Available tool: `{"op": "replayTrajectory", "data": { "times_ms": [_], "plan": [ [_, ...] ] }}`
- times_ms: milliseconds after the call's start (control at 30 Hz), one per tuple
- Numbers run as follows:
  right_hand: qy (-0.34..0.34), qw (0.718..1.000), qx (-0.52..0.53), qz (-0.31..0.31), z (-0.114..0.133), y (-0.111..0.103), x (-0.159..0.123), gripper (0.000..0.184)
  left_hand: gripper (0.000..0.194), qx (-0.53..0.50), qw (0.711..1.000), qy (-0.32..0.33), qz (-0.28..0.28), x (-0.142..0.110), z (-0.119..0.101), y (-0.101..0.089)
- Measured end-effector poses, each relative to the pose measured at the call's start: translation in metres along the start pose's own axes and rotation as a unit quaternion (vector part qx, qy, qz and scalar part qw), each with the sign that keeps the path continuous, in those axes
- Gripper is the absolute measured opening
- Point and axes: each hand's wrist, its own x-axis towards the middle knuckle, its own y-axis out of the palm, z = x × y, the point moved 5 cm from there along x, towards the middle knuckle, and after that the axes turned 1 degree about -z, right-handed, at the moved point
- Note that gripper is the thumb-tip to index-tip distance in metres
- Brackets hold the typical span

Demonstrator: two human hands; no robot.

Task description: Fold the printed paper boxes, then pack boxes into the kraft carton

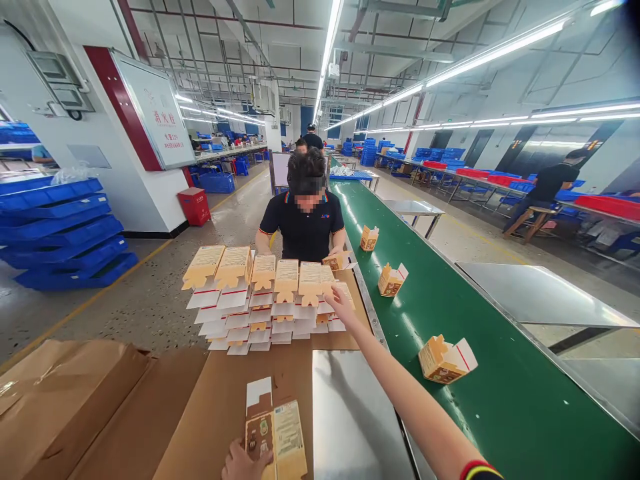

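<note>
Tan card carton (289, 430): long axis points toward carton stack (286, 285); left hand (247, 461) pinches its edge. Right hand (341, 305), nearer the stack, meets its right end; grip indeterminable.

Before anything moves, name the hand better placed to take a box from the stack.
Probably the right hand: it is at the stacked boxes, while the left hand is on the nearer carton.

A carton stack (287, 280) stands on the table (350, 427) before a co-worker (303, 230). One carton (287, 433) lies nearer. To the right, a conveyor (510, 400) carries three boxes (445, 360).
</note>
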Motion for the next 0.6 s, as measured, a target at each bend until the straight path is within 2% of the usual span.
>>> {"op": "replayTrajectory", "data": {
  "times_ms": [67, 133, 200, 300, 367, 433, 500, 600],
  "plan": [
    [0.006, 1.0, 0.011, -0.015, -0.015, -0.009, -0.029, 0.05, 0.047, -0.062, 0.997, 0.017, 0.052, -0.004, -0.004, -0.002],
    [0.027, 0.999, 0.028, -0.017, -0.038, -0.011, -0.072, 0.06, 0.045, -0.145, 0.98, 0.062, 0.119, -0.015, -0.015, -0.005],
    [0.074, 0.996, 0.051, 0.007, -0.065, -0.003, -0.122, 0.068, 0.048, -0.224, 0.951, 0.109, 0.184, -0.03, -0.032, -0.009],
    [0.134, 0.984, 0.105, 0.058, -0.089, 0.015, -0.188, 0.06, 0.052, -0.293, 0.914, 0.138, 0.246, -0.057, -0.059, -0.016],
    [0.158, 0.976, 0.138, 0.056, -0.088, 0.02, -0.215, 0.054, 0.056, -0.315, 0.905, 0.149, 0.244, -0.076, -0.076, -0.02],
    [0.152, 0.973, 0.169, 0.048, -0.076, 0.02, -0.226, 0.055, 0.072, -0.344, 0.892, 0.193, 0.219, -0.101, -0.094, -0.022],
    [0.093, 0.977, 0.184, 0.061, -0.055, 0.018, -0.227, 0.065, 0.091, -0.358, 0.872, 0.268, 0.199, -0.131, -0.11, -0.02],
    [-0.012, 0.98, 0.182, 0.082, -0.028, 0.013, -0.229, 0.082, 0.091, -0.324, 0.864, 0.333, 0.193, -0.167, -0.124, -0.014]
  ]
}}
